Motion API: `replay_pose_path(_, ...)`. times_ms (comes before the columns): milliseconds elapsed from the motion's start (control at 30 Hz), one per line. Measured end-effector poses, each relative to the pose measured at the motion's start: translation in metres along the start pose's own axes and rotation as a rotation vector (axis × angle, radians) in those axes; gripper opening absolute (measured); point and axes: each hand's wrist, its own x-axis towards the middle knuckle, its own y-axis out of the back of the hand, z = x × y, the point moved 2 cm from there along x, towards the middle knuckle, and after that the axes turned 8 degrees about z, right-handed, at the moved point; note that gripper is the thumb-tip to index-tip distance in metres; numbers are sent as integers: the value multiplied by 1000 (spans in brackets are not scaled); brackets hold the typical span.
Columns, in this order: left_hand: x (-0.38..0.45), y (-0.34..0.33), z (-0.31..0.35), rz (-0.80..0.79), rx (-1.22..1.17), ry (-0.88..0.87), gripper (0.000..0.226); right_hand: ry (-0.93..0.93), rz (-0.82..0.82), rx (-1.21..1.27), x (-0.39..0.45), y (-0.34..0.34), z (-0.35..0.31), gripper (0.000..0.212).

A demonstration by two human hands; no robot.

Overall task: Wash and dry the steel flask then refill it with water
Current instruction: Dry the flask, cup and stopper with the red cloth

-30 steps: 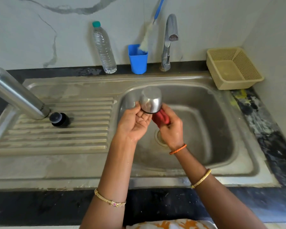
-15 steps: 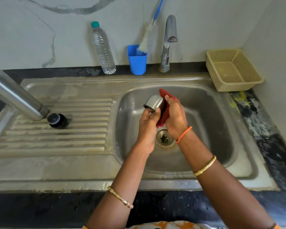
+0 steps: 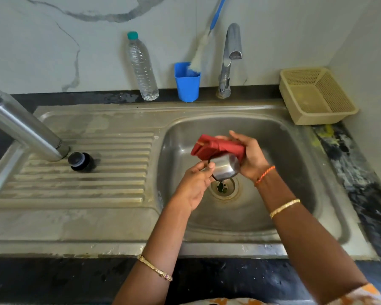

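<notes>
Two hands meet over the sink basin (image 3: 295, 155) in my head view: my left hand (image 3: 196, 183) pinches the steel cup (image 3: 226, 169) while my right hand (image 3: 250, 157) grips a red cloth (image 3: 216, 147) against it. At nine o'clock, the steel flask (image 3: 24, 126) stands inverted on the drainboard (image 3: 86, 183), its black stopper (image 3: 80, 161) just beside it.

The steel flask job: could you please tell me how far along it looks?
Partly done. The steel flask already stands mouth-down on the drainboard, its black stopper beside it. In hand: the left hand holds the steel cap over the basin while the right hand wipes it with a red cloth. Refilling remains.
</notes>
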Motion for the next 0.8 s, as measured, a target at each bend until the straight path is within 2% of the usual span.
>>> replay_pose_path(67,1,-2,-3,21,43,-10,16,12,-72,-253,4,-6,-10,38)
replay_pose_path(200,9,-1,1,99,67,-2,16,23,-234,-637,6,-9,-16,49)
replay_pose_path(300,12,-3,12,127,130,-44,18,150,-170,-710,5,-8,-19,24)
replay_pose_path(333,13,-2,13,155,151,-74,17,224,-122,-728,3,-12,-20,15)
replay_pose_path(400,17,3,18,230,169,-125,16,441,20,-872,-1,-21,-21,12)
replay_pose_path(433,21,7,21,274,154,-135,17,565,89,-940,-3,-24,-18,17)
replay_pose_path(500,31,16,29,352,99,-122,24,795,138,-923,-20,-34,-4,26)
replay_pose_path(567,39,22,36,368,38,-101,33,1027,171,-985,-33,-36,27,38)
replay_pose_path(600,39,22,37,350,21,-96,36,1083,213,-1065,-36,-36,40,44)
replay_pose_path(667,33,18,37,277,25,-96,38,1064,256,-1111,-31,-33,45,46)
replay_pose_path(700,29,13,34,218,31,-110,36,1021,227,-1033,-25,-32,36,44)
replay_pose_path(733,25,10,30,166,54,-123,32,939,174,-918,-17,-32,24,41)
replay_pose_path(800,18,4,23,114,105,-141,25,642,71,-843,-11,-31,-6,26)
